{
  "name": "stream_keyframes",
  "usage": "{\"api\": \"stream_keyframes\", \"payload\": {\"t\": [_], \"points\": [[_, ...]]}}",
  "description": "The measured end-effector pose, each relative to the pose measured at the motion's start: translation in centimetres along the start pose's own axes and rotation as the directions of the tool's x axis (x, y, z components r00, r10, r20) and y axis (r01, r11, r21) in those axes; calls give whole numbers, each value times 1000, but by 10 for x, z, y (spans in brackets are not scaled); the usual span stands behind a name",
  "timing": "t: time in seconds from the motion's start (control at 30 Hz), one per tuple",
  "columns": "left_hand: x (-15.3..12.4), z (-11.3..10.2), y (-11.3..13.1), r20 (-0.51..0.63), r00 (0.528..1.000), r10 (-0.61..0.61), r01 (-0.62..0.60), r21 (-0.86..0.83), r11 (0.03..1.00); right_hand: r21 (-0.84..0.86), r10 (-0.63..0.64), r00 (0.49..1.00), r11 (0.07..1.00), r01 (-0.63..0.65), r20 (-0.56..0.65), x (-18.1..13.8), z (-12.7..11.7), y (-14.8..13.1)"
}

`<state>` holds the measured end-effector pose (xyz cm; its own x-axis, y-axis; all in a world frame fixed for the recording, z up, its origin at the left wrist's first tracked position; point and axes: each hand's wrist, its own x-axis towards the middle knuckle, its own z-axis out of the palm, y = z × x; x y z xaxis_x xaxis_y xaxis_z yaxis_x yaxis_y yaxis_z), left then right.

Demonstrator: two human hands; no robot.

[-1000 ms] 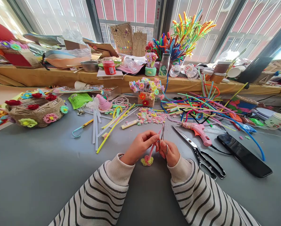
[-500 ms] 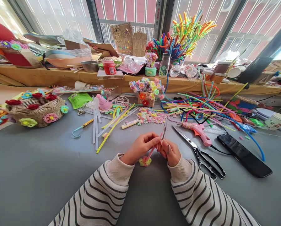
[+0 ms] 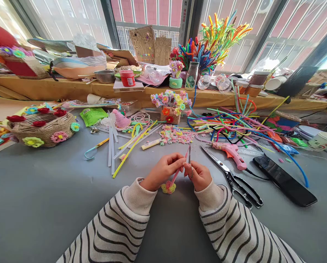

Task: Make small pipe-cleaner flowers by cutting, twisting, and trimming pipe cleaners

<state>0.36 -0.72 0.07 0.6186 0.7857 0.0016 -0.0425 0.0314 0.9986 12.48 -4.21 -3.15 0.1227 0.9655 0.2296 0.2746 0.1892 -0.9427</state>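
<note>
My left hand (image 3: 163, 171) pinches the pink stem of a pipe-cleaner flower (image 3: 168, 187). Its yellow and pink petals hang below the fingers, near the tabletop. In my right hand (image 3: 199, 175) are small scissors (image 3: 190, 156), its fingers closed round the handles. The blades point away from me, right beside the upper end of the pink stem. Whether they touch the stem I cannot tell. Beyond the hands lies a heap of pastel fuzzy clippings (image 3: 177, 135). Large black-handled scissors (image 3: 230, 177) rest to the right of my right hand.
A pink glue gun (image 3: 231, 153) and a black phone (image 3: 285, 180) lie at right, below a pile of pipe cleaners (image 3: 229, 126). A twine basket with flowers (image 3: 44, 133) stands at left. Glue sticks (image 3: 110, 149) and a yellow pipe cleaner (image 3: 133, 151) lie left of centre.
The small scissors have turned more upright, and my right hand's fingers have shifted on the handles. My left hand and the flower have hardly moved.
</note>
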Motion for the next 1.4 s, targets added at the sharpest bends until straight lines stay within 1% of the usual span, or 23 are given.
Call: {"api": "stream_keyframes", "payload": {"t": [0.1,0.2,0.27,0.33,0.47,0.57,0.67,0.8,0.87,0.97,1.1,1.17,1.23,1.33,1.4], "points": [[0,0,1,-1,1000,-9,9,-1,1000,122,35,997,992,-42,62,1,0,0],[0,0,0,53,999,-14,16,-32,999,237,48,987,968,-83,153,1,0,0],[0,0,0,83,996,-20,24,-49,999,259,42,983,962,-88,180,2,0,1],[0,0,0,77,997,-29,33,-48,998,229,37,987,971,-73,157,2,0,2],[0,0,3,45,998,-36,38,-35,999,124,19,998,992,-27,66,2,0,4],[0,1,4,19,999,-27,28,-23,999,86,9,999,996,-13,44,1,1,4],[0,1,3,2,1000,-28,28,-7,1000,74,6,1000,997,-8,24,1,0,3],[0,0,1,26,1000,-16,16,18,1000,99,72,997,993,-69,-33,2,-1,1],[0,0,1,41,999,-14,13,16,1000,136,95,995,987,-90,-26,3,-2,1],[0,-1,1,22,1000,-21,21,10,1000,181,90,996,979,-93,21,3,-3,1],[1,-2,0,-65,998,-20,18,-23,1000,185,45,993,980,-66,111,2,-2,4],[1,-2,-1,-107,994,-28,22,-54,998,140,6,982,990,-33,188,1,-1,6],[1,-2,-2,-134,990,-33,22,-87,996,61,-32,965,998,17,261,-1,-1,6],[1,-2,-2,-151,988,-17,0,-110,994,-71,-49,946,995,76,320,-3,-1,2],[1,-3,-2,-154,988,2,-18,-101,995,-125,-49,938,987,97,343,-4,-1,-2]]}}
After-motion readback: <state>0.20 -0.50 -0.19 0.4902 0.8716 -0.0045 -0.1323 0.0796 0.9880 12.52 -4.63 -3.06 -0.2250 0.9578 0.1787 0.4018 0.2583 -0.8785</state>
